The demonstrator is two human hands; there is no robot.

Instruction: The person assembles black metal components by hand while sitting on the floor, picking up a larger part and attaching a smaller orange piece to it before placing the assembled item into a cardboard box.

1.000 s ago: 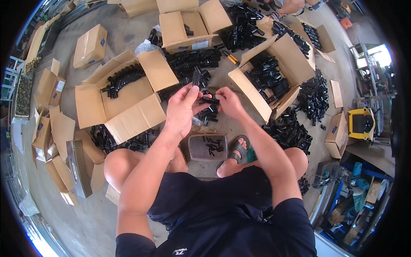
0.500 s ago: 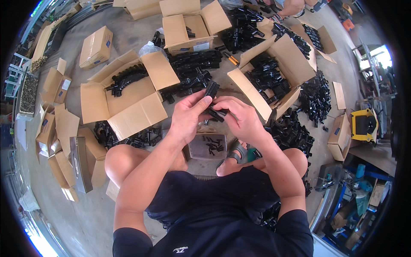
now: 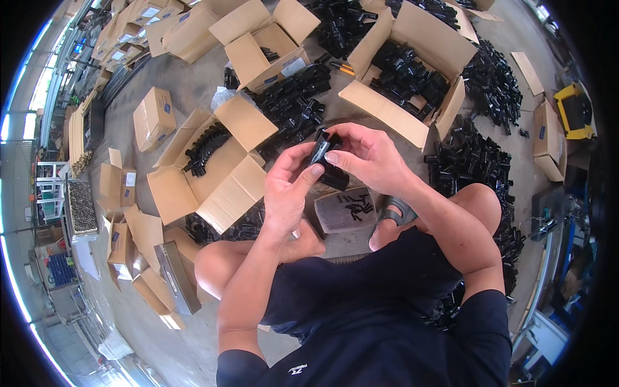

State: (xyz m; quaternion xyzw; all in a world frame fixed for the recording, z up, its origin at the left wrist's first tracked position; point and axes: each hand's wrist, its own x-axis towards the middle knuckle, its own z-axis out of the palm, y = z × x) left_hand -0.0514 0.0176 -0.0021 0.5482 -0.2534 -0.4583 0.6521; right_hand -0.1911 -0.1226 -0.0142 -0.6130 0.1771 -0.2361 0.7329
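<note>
My left hand [image 3: 287, 187] is closed on the lower left side of a glossy black plastic part [image 3: 320, 151], its thumb along the near edge. From the right, my right hand [image 3: 371, 155] grips the same part, fingers curled over its top and thumb pressed on its face. More black plastic [image 3: 334, 176] shows just under the thumbs; whether it is one piece with the rest, I cannot tell. Below the hands, between my feet, a clear plastic tub [image 3: 332, 226] holds several small black pins [image 3: 358, 208].
An open carton [image 3: 169, 197] at left holds a curved row of black parts [image 3: 207, 149]. Another carton [image 3: 380, 109] at right is filled with loose ones. Black parts [image 3: 467, 161] lie heaped on the floor beside my right knee. Orange-handled tools [image 3: 343, 68] lie beyond the hands.
My view has swung, so the scene sits tilted. My right hand has moved up against the part in my left hand, its thumb now on the part's face.
</note>
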